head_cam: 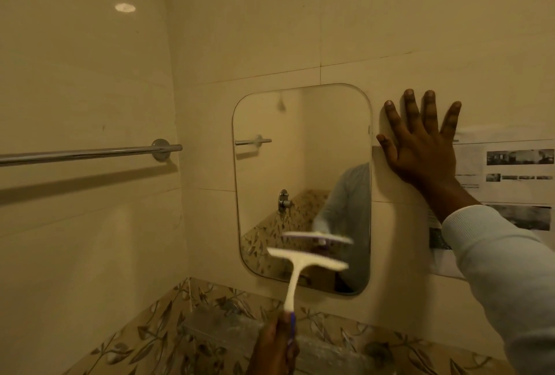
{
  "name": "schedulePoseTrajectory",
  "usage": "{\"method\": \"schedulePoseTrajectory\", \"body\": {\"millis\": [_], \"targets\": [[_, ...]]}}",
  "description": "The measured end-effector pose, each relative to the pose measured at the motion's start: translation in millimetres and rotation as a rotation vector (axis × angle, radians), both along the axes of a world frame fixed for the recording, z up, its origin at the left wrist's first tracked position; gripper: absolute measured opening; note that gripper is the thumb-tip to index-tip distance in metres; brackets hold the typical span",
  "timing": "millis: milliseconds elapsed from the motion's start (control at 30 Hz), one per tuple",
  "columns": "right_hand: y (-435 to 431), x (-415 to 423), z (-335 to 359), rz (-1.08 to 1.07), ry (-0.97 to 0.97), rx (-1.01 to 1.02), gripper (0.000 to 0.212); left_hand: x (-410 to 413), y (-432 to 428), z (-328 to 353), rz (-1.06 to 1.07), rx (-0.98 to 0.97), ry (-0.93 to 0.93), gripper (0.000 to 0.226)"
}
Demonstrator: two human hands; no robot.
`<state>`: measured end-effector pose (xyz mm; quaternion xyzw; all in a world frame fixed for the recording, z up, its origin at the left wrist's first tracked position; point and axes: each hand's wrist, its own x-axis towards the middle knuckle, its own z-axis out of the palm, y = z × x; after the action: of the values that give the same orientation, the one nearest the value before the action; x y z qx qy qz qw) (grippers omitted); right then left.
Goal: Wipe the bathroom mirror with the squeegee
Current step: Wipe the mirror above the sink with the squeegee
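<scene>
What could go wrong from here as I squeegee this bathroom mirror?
The left hand grips the squeegee only at the handle's end, so the blade may tilt and streak the mirror. The right hand presses flat on the wall tile right beside the mirror's edge; a slip could smudge the glass. Runoff might wet the printed paper sheets on the wall by that hand.

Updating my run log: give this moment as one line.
left hand grips squeegee handle | blade blurred, by lower mirror | right hand flat on wall
</scene>
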<state>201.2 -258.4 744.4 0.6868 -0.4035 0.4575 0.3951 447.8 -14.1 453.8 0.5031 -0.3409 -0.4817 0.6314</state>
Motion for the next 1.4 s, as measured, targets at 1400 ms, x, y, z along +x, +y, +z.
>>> {"method": "schedulePoseTrajectory", "body": {"millis": [1400], "targets": [[-6, 0, -1, -0.008, -0.017, -0.047, 0.069, -17, -94, 223, -0.017, -0.491, -0.304, 0.034]]}}
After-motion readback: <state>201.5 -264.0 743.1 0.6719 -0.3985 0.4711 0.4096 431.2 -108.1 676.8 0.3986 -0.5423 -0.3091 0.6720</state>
